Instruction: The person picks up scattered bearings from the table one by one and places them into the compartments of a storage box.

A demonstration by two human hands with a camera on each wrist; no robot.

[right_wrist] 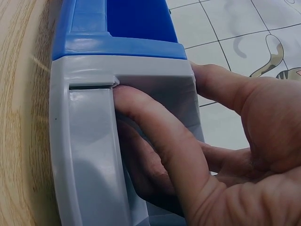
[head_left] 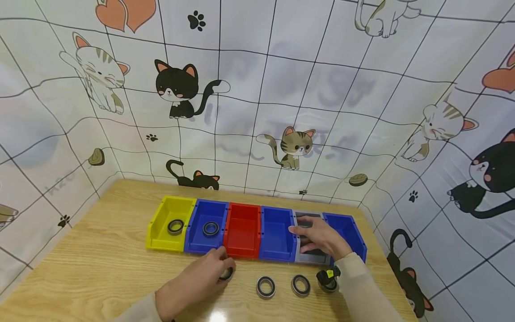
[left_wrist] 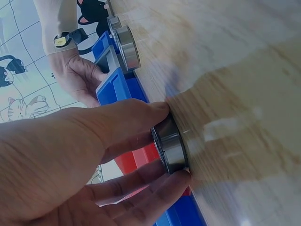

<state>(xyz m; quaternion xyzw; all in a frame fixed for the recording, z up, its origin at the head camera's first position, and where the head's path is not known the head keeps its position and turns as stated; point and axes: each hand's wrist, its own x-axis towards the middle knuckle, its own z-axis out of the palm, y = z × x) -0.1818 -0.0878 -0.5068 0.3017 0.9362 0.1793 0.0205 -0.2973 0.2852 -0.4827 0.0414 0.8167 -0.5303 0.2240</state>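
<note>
In the head view my left hand (head_left: pixel 201 277) pinches a ball bearing (head_left: pixel 226 273) on the table in front of the red bin (head_left: pixel 243 228). The left wrist view has this bearing (left_wrist: pixel 171 146) on edge, tilted, between thumb and fingers. My right hand (head_left: pixel 322 237) reaches over the grey bin (head_left: pixel 311 258), one digit extending over its left edge. The right wrist view puts bent, spread fingers (right_wrist: pixel 164 132) inside the grey bin; nothing held shows there, though the bin's floor is partly hidden.
One bearing (head_left: pixel 175 226) lies in the yellow bin (head_left: pixel 165 243), another (head_left: pixel 211 228) in a blue bin (head_left: pixel 201 246). Two bearings (head_left: pixel 266 287) (head_left: pixel 301 285) lie on the table; a third (head_left: pixel 327 286) is partly covered by the right wrist camera. Two more blue bins (head_left: pixel 277 228) (head_left: pixel 348 228) complete the row.
</note>
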